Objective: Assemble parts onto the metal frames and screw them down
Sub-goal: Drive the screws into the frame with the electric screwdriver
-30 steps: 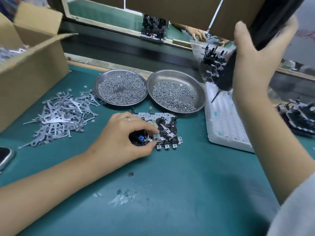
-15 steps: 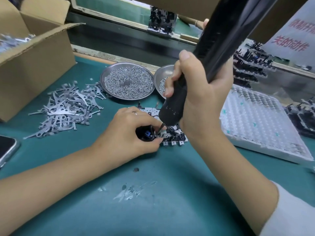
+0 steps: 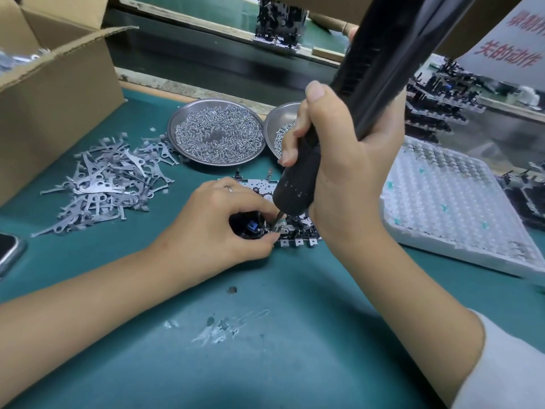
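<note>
Cardboard box — one, far left. Loose metal levers, a heap, too many to count. Dishes of screws: two, and (second half hidden). Metal frame — one on the green desk, mid-assembly; left hand pinches its black-and-blue part. Right hand's grip wraps the electric screwdriver, bit down at the frame: screwing under way, judged unfinished. White tray, one.
</note>
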The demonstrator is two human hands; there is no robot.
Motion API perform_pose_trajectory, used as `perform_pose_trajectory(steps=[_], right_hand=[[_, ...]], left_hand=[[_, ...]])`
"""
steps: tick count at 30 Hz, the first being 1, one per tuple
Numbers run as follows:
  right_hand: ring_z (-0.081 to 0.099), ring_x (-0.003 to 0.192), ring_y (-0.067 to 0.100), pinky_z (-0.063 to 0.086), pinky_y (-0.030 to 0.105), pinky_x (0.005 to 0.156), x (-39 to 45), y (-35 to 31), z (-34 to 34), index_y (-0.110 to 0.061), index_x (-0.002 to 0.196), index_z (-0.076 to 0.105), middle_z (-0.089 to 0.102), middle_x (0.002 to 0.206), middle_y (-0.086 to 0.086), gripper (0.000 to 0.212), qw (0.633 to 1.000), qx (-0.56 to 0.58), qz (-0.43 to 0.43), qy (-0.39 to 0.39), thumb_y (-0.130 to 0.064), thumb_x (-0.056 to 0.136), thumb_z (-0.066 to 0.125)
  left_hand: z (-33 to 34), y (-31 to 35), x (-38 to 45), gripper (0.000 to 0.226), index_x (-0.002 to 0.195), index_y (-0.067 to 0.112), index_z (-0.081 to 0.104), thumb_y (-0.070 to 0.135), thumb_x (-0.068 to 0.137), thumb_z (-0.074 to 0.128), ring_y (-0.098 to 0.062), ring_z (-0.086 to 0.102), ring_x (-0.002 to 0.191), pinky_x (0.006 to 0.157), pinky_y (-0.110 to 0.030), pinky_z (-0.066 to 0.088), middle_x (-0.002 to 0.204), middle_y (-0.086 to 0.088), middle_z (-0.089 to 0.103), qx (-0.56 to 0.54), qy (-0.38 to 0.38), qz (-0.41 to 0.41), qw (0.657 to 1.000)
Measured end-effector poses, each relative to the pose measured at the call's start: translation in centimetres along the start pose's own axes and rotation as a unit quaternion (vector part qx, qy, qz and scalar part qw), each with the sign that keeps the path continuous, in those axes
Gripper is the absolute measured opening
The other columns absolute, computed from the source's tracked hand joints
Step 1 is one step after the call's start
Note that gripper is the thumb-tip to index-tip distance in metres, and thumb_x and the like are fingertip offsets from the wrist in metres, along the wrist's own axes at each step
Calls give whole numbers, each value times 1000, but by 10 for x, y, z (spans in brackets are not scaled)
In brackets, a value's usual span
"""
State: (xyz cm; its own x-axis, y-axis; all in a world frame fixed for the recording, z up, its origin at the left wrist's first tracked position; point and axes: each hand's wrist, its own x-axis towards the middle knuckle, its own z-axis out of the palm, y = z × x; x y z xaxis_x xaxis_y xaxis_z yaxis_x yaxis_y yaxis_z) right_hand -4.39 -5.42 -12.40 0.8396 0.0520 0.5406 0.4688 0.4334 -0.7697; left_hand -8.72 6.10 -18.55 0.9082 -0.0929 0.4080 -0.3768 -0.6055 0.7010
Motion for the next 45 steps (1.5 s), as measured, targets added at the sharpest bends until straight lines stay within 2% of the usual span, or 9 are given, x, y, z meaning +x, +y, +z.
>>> perform_pose_trajectory(steps=[3, 8, 11, 16, 22, 25, 31, 34, 45], right_hand=[[41, 36, 20, 37, 23, 42, 0, 1, 0, -10, 87, 36, 44, 55, 3, 23, 1000, 0, -3, -4, 2, 84, 54], [40, 37, 20, 37, 22, 42, 0, 0, 0, -9, 89, 36, 44, 56, 4, 22, 1000, 6, -6, -7, 3, 84, 54], [41, 37, 20, 37, 23, 42, -1, 0, -1, -9, 90, 36, 44, 55, 4, 22, 1000, 0, -3, -6, 3, 84, 54], [41, 36, 20, 37, 23, 42, -1, 1, -1, -10, 90, 36, 44, 53, 2, 22, 1000, -4, -7, -10, 3, 84, 54], [41, 35, 19, 37, 23, 42, -1, 2, -2, -13, 91, 37, 45, 51, -1, 24, 1000, -1, -17, -15, 4, 85, 53], [41, 35, 20, 38, 23, 42, -1, 2, -2, -14, 90, 38, 45, 51, -1, 24, 1000, -4, -22, -15, 4, 85, 53], [41, 36, 19, 38, 22, 42, -2, -1, -1, -12, 91, 38, 45, 53, 2, 22, 1000, -1, -12, -14, 2, 85, 54], [42, 37, 19, 38, 22, 42, 4, -5, -4, -12, 93, 40, 45, 55, 5, 21, 1000, 9, -20, -9, 2, 84, 54], [41, 36, 20, 37, 21, 42, 8, -1, -12, -12, 93, 39, 45, 51, -2, 21, 999, -19, -35, 7, 2, 85, 53]], left_hand=[[0, 1, 1, 20, 80, 19, 75, 28, 62, 74, -13, 56, 81, 84, -36, 47, 75, 21, 63, -1, 3, -1, 1000], [0, 0, 0, 20, 81, 24, 74, 27, 62, 75, -13, 57, 82, 85, -36, 47, 77, 19, 65, -12, 0, 0, 1000], [-1, 1, 0, 22, 80, 35, 65, 27, 62, 74, -11, 57, 81, 84, -33, 46, 76, 21, 63, -20, -1, -2, 1000], [-1, 3, 0, 26, 78, 40, 59, 27, 61, 75, -9, 55, 81, 84, -32, 45, 76, 23, 61, -17, 1, -1, 1000], [0, 1, -1, 24, 81, 36, 66, 27, 61, 75, -8, 56, 82, 84, -31, 46, 78, 19, 64, -12, 3, -6, 1000], [0, 0, -1, 20, 80, 28, 73, 27, 60, 75, -9, 56, 82, 83, -31, 47, 77, 19, 65, -8, 3, -10, 1000], [-1, 1, -1, 20, 80, 29, 72, 24, 60, 75, -9, 56, 81, 81, -27, 46, 76, 20, 64, -14, 3, -10, 1000], [-1, 2, -2, 27, 82, 29, 73, 15, 62, 86, -9, 57, 83, 82, -28, 46, 78, 12, 69, -21, 0, -21, 1000], [-3, 4, -2, 26, 85, 21, 77, 9, 64, 85, -9, 57, 83, 84, -27, 46, 80, 9, 70, -16, -7, -29, 999]])
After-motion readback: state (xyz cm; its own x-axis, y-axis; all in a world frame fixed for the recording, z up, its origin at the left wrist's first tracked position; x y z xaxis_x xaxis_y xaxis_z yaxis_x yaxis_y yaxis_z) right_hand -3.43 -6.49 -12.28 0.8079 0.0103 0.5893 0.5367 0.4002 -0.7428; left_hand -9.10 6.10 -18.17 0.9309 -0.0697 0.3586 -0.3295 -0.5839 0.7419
